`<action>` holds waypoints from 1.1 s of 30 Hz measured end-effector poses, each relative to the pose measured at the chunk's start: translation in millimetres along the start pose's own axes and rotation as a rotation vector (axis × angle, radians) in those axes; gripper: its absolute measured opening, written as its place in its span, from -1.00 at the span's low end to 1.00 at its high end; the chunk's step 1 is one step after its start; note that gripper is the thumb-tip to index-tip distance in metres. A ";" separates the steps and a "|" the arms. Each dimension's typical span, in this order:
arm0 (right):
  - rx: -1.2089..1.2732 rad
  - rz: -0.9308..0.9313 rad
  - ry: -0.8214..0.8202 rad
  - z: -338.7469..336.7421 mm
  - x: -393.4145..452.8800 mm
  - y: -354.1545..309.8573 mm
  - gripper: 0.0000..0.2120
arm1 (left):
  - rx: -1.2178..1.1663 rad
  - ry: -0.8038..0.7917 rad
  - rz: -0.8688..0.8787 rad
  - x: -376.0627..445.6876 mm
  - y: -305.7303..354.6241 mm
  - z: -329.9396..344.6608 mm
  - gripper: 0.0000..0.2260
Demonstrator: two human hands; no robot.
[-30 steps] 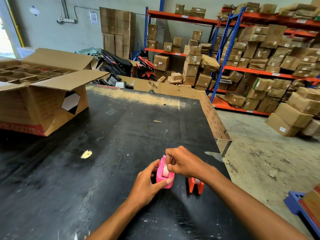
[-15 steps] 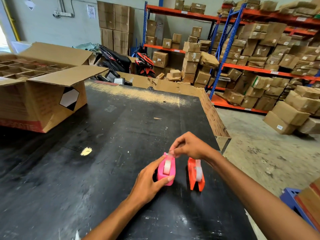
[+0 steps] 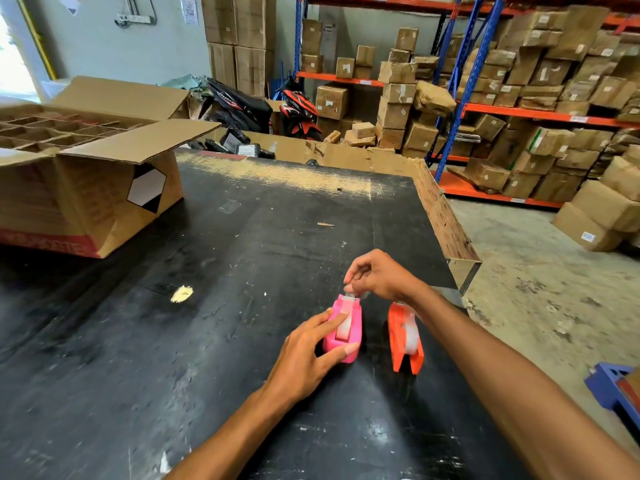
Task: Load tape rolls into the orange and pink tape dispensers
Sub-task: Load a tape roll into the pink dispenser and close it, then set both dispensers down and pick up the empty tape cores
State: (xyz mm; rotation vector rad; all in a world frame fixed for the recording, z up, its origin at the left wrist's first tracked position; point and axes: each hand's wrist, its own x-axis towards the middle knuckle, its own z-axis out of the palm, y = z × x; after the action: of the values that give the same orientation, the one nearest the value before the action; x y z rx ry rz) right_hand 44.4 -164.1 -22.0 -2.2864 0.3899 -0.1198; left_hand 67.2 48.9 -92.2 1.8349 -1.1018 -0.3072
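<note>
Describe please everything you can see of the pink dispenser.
The pink dispenser is a small, rounded shell of glossy plastic, standing upright on the black table, beside the orange dispenser but apart from it. A whitish tape roll sits in its open top slot. The left hand steadies it, thumb and fingers against its sides. The right hand pinches the tape end at its far, cutter end.

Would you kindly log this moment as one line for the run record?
left hand: steadying pink dispenser | right hand: pinching tape end at its front | orange dispenser: roll in, untouched | table
</note>
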 end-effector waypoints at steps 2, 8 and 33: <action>0.004 0.021 -0.049 0.2 3.1 1.1 -0.84 | 0.002 0.003 -0.006 0.6 -0.2 0.1 -0.39; -0.075 0.061 -0.179 0.9 9.4 -1.3 -0.82 | -0.001 0.006 -0.011 0.4 1.0 0.0 -0.42; -0.511 0.011 0.093 -52.7 -96.5 -43.7 -0.83 | 0.022 0.080 -0.110 -12.8 35.4 -2.4 -0.07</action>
State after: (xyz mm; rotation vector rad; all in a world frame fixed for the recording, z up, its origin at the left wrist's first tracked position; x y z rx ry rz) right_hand -47.5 -143.0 49.4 -2.7885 0.5281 -0.1324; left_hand 41.8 55.0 -65.1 1.9148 -0.9549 -0.2836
